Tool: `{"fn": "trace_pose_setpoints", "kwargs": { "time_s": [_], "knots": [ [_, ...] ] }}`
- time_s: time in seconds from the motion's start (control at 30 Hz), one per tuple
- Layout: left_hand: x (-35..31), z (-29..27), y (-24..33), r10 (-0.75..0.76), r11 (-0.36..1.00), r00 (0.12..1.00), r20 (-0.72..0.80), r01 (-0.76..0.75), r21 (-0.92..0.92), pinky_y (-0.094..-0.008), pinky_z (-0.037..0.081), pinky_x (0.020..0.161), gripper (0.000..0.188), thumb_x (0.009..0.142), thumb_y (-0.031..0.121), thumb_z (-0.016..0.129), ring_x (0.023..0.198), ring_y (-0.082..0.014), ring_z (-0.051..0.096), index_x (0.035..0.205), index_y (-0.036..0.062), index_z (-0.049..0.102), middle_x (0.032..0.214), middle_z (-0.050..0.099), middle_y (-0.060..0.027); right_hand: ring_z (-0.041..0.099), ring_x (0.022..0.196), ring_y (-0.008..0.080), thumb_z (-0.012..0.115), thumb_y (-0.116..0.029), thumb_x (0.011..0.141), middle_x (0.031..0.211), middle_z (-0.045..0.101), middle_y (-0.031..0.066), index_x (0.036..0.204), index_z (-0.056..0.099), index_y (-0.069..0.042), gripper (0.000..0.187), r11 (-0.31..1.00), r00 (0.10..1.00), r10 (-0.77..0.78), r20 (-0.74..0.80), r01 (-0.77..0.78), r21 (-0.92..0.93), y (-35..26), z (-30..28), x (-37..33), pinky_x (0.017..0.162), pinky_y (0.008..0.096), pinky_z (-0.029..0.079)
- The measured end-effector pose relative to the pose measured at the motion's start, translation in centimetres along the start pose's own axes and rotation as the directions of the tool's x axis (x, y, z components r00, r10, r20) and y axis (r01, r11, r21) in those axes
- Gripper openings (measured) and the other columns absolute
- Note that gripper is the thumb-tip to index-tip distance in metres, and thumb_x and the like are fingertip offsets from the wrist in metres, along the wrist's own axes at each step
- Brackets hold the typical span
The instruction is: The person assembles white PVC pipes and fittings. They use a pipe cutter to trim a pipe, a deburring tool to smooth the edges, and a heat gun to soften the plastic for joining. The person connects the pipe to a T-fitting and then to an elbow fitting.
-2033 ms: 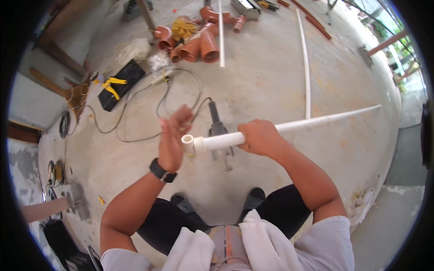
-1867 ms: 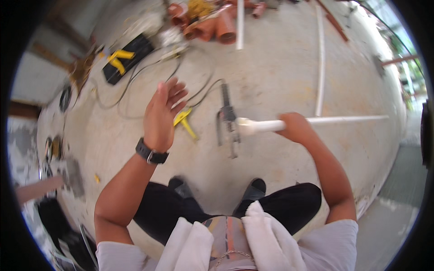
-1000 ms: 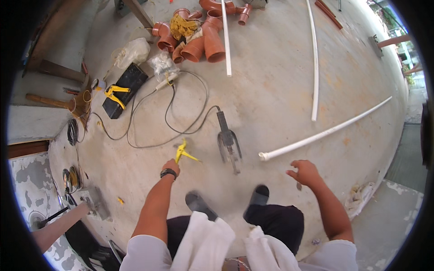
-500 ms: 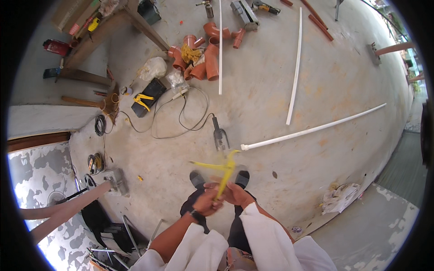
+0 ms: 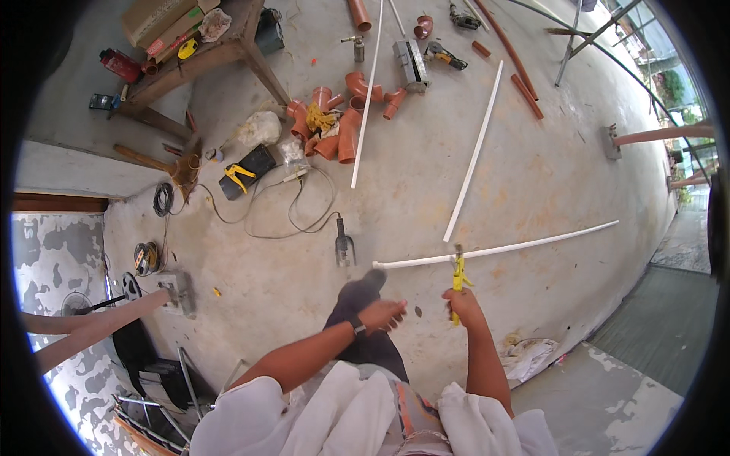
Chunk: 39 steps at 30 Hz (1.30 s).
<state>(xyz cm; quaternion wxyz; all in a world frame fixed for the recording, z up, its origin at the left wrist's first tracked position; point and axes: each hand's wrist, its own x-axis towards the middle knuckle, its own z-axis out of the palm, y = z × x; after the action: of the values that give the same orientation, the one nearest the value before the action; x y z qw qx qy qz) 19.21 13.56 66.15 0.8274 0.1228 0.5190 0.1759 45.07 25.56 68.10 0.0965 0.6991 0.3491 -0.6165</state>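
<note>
My right hand [image 5: 466,304] grips a yellow-handled pipe cutter [image 5: 458,285], its grey metal head pointing away from me. That head overlaps a long white pipe [image 5: 517,247] in view; whether the two touch, I cannot tell. The pipe lies crosswise on the floor, with a wider white end at its left. My left hand [image 5: 382,316] is held out in front of my leg, empty, its fingers loosely extended. A second white pipe [image 5: 475,152] lies beyond the first, pointing away.
Left of the pipes lies a black tool with a cord [image 5: 344,247]. Orange pipe fittings [image 5: 348,133] are heaped farther off, near a black case [image 5: 247,171] with a yellow-handled tool on it. A wooden table [image 5: 182,83] stands far left, a post [image 5: 106,327] nearer left.
The cutter's spread handles have come together, and my right hand has carried it rightward to the crosswise pipe. My left hand has come off it. I have stepped or leaned rightward.
</note>
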Motion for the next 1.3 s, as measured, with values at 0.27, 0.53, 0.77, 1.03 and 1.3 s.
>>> {"fn": "trace_pose_setpoints", "kwargs": {
  "time_s": [0.27, 0.53, 0.77, 1.03, 1.3],
  "knots": [
    [6.9, -17.4, 16.8, 0.216, 0.807, 0.869, -0.445, -0.416, -0.42, -0.0284, 0.049, 0.06, 0.029, 0.102, 0.037, 0.067, 0.065, -0.0109, 0.059, 0.096, 0.0089, 0.066, 0.079, 0.064, 0.0, 0.072, 0.101, 0.042, 0.076, -0.035, 0.08, 0.104, 0.074, 0.0266, 0.103, 0.069, 0.003, 0.045, 0.584, 0.944, -0.114, -0.311, -0.19, -0.789, -7.3, -5.7, 7.3, 0.088, 0.0499, 0.058],
    [32.2, -38.1, 28.2, 0.33, 0.923, 0.594, -0.734, -0.04, 0.382, -0.0458, 0.054, 0.087, 0.055, 0.091, 0.051, 0.072, 0.099, -0.0384, 0.071, 0.108, -0.0016, 0.069, 0.103, 0.075, -0.0207, 0.072, 0.08, 0.0242, 0.075, -0.028, 0.084, 0.094, 0.076, 0.0182, 0.11, 0.075, 0.003, 0.04, 0.879, 0.989, 0.032, 0.147, 0.042, -0.475, -20.6, -15.0, 23.8, 0.077, 0.0396, 0.056],
    [51.4, -50.7, 39.3, 0.221, 0.818, 0.687, -0.692, 0.255, 0.515, -0.0451, 0.035, 0.121, 0.083, 0.094, 0.05, 0.067, 0.143, -0.0397, 0.046, 0.153, -0.0029, 0.044, 0.153, 0.049, -0.0271, 0.055, 0.06, 0.0091, 0.077, -0.022, 0.089, 0.07, 0.059, -0.0017, 0.108, 0.073, -0.002, 0.027, 0.965, 0.969, 0.194, 0.152, -0.161, -0.207, -40.0, -20.2, 23.6, 0.055, 0.0286, 0.044],
    [61.0, -54.4, 40.6, 0.148, 0.906, 0.648, -0.747, 0.213, 0.365, -0.0455, 0.042, 0.113, 0.068, 0.097, 0.047, 0.064, 0.133, -0.0387, 0.057, 0.143, -0.0032, 0.056, 0.14, 0.06, -0.0294, 0.064, 0.081, 0.0116, 0.08, -0.024, 0.088, 0.097, 0.073, 0.003, 0.118, 0.073, -0.001, 0.039, 0.991, 0.907, 0.13, 0.399, -0.126, -0.036, -36.8, -21.3, 30.7, 0.073, 0.0305, 0.055],
    [50.3, -45.5, 36.7, 0.512, 0.858, 0.305, -0.803, -0.135, 0.496, -0.051, 0.046, 0.103, 0.051, 0.104, 0.043, 0.056, 0.123, -0.0449, 0.06, 0.131, -0.0004, 0.061, 0.127, 0.065, -0.0302, 0.064, 0.094, 0.0159, 0.076, -0.018, 0.088, 0.107, 0.07, 0.0034, 0.127, 0.064, -0.002, 0.044, 0.966, 0.773, 0.186, 0.606, -0.029, -0.259, -40.9, -21.7, 35.0, 0.089, 0.0344, 0.053]
  ]
}}
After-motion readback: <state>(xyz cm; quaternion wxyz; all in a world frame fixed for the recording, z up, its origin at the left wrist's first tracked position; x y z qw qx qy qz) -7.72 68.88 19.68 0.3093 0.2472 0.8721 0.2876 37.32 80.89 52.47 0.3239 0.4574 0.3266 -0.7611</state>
